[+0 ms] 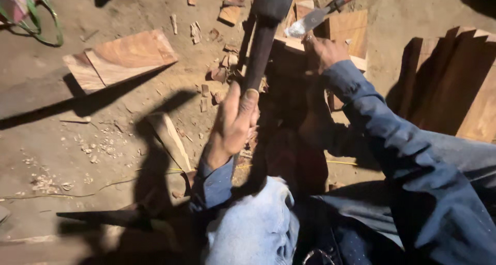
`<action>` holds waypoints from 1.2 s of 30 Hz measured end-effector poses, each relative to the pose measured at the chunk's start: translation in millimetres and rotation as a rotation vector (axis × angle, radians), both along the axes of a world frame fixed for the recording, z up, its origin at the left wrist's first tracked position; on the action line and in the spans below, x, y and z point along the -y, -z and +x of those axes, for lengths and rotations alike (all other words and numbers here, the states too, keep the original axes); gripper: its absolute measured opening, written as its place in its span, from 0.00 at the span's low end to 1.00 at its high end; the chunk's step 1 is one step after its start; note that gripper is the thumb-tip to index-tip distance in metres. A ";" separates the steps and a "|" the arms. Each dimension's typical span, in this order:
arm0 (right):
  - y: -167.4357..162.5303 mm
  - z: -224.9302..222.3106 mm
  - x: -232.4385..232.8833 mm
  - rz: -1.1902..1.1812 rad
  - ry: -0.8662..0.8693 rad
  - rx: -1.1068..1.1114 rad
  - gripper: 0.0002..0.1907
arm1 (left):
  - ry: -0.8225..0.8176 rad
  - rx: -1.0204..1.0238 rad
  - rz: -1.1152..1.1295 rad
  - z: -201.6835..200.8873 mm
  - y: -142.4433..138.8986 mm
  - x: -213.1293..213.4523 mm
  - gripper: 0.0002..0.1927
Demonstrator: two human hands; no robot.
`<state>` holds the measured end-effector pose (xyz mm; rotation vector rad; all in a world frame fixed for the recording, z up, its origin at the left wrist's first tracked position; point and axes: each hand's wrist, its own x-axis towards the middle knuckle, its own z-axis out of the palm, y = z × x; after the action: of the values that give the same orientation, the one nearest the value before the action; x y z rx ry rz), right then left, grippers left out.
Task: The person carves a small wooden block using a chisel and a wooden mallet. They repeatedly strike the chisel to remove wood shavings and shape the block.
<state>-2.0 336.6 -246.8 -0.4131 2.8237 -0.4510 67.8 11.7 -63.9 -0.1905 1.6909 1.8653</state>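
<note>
Hammer point(264, 22) is gripped in my left hand point(235, 123), fingers wrapped tight round its dark handle, its heavy head raised at the far edge of view. My right hand point(324, 52) is closed low on a chisel point(323, 13) with a reddish handle, its flat blade resting on the pale wooden block point(347, 32) far right of centre. Wood chips point(217, 74) litter the dirt floor point(62, 136), with a cut plank point(121, 58) lying far left.
</note>
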 end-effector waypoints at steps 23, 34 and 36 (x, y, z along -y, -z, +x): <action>-3.0 1.0 -1.7 0.089 -0.005 -0.015 0.57 | -0.029 0.192 -0.142 6.1 13.6 -25.4 0.23; -8.8 1.4 0.2 0.124 0.030 0.039 0.57 | -0.009 -0.096 0.061 0.6 -8.3 3.8 0.22; -12.7 -0.3 2.1 0.064 0.028 0.084 0.57 | 0.014 -0.085 -0.065 2.2 5.7 -1.3 0.21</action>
<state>-2.3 334.5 -234.1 -0.3337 2.7579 -0.3738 70.0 13.0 -69.7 -0.1271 1.8069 1.8332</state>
